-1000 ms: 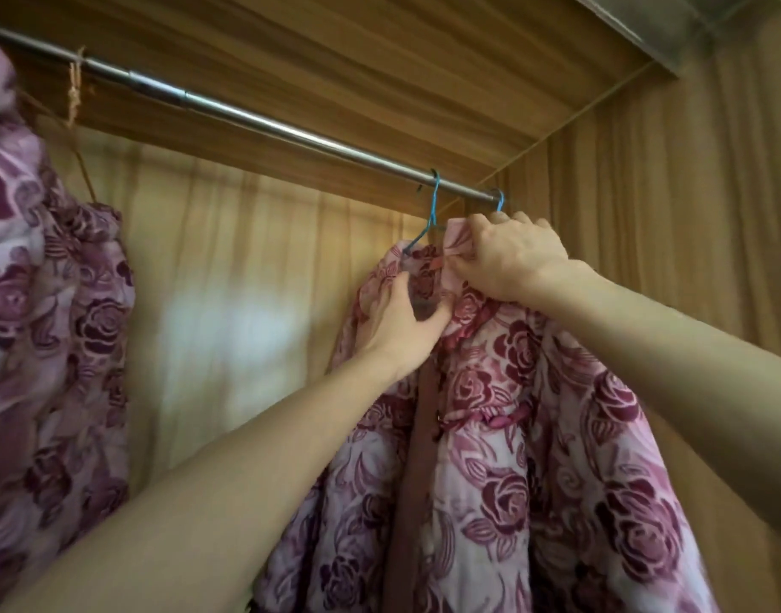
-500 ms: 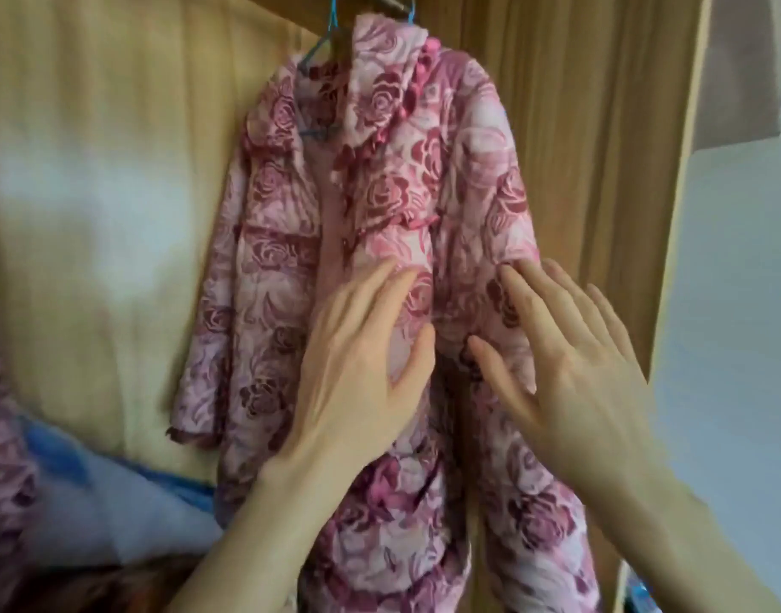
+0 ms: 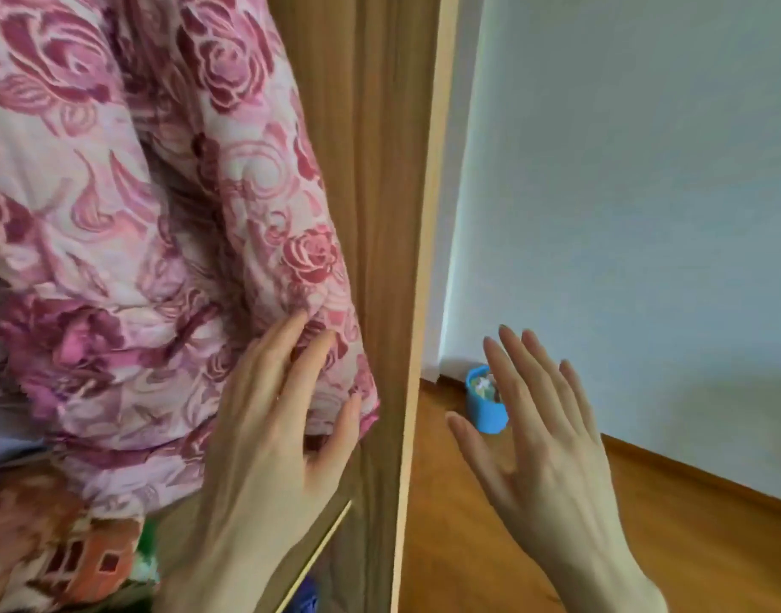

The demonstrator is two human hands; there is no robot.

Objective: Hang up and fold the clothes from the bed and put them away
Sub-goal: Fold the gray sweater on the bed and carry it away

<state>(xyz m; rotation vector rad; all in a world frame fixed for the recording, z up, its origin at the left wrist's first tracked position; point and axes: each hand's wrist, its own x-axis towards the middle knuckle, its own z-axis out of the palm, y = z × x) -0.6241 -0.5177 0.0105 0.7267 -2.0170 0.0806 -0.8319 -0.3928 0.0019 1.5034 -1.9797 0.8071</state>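
Wooden wardrobe side panel (image 3: pixel 380 214); pale wall (image 3: pixel 645 170), wood floor (image 3: pixel 711 559), small blue bin (image 3: pixel 486 413) by the skirting. Pink rose-print quilted jacket (image 3: pixel 158 214) hanging inside wardrobe; left hand (image 3: pixel 273 435), fingers straight, resting on its lower edge. Right hand (image 3: pixel 548 453) spread wide, outside wardrobe, holding nothing, apart from jacket.

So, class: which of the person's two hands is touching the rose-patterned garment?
The left hand: its straight fingers lie against the pink rose-patterned garment inside the wardrobe. The right hand is held open in the air outside the wardrobe's side panel, touching nothing.
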